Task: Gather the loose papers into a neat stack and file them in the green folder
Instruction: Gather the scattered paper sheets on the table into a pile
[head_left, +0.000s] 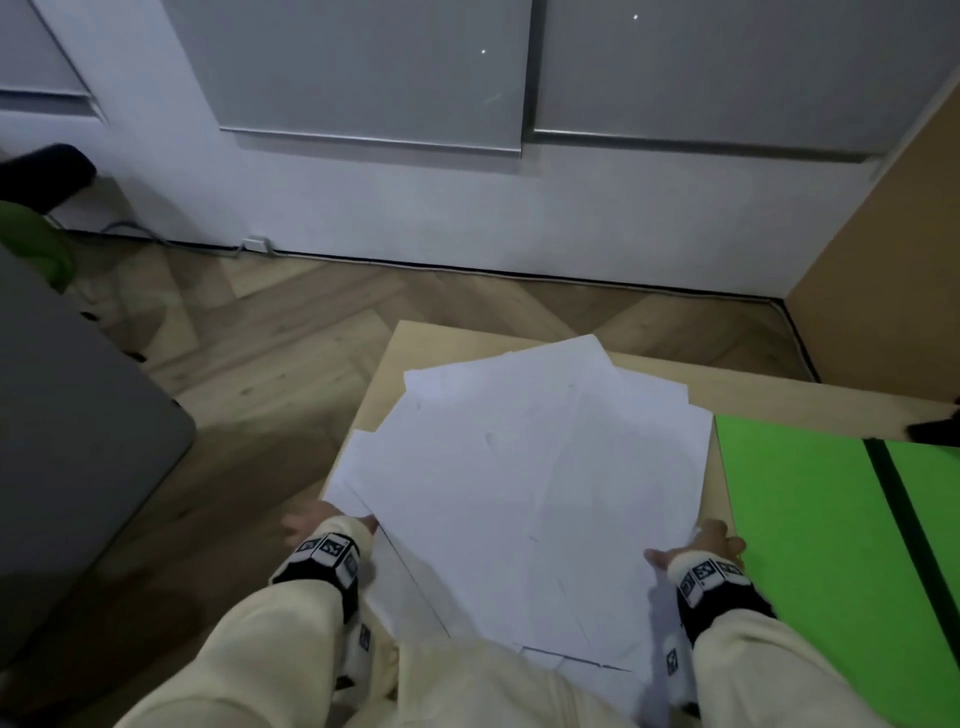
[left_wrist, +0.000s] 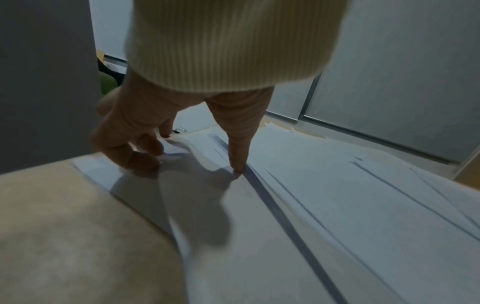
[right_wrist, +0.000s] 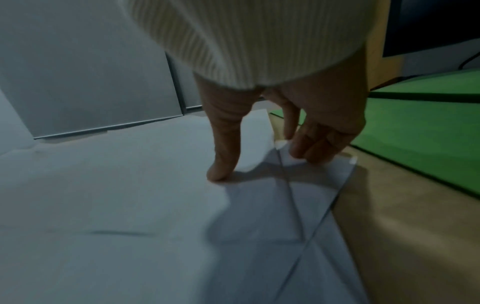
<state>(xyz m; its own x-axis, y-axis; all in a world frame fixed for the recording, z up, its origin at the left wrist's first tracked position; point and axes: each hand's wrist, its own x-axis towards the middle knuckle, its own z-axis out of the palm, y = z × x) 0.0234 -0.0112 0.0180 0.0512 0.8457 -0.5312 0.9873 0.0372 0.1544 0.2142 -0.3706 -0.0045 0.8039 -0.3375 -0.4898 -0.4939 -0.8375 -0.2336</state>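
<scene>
A pale wooden desk (head_left: 810, 400) carries the green folder (head_left: 810, 519) at its right side and, just beside it, the loose papers (head_left: 530, 483) fanned out crookedly. These sheets look light, limp and slippery, best squeezed at opposite side edges. The left hand (left_wrist: 135, 127) and right hand (right_wrist: 311, 123) sit there, thumbs pressing on top, fingers curled at the edges, pinching.

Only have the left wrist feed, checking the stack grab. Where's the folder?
Observer: The green folder lies open on the table, to the right of the papers, apart from them.
Operator: Right hand doing what?
Observer: The right hand is at the pile's right edge, thumb pressing on top, fingers curled at the sheet edges.
Operator: Pile squared yet?
Observer: No. In the head view the sheets fan out at different angles, some corners past the table's left edge.
</scene>
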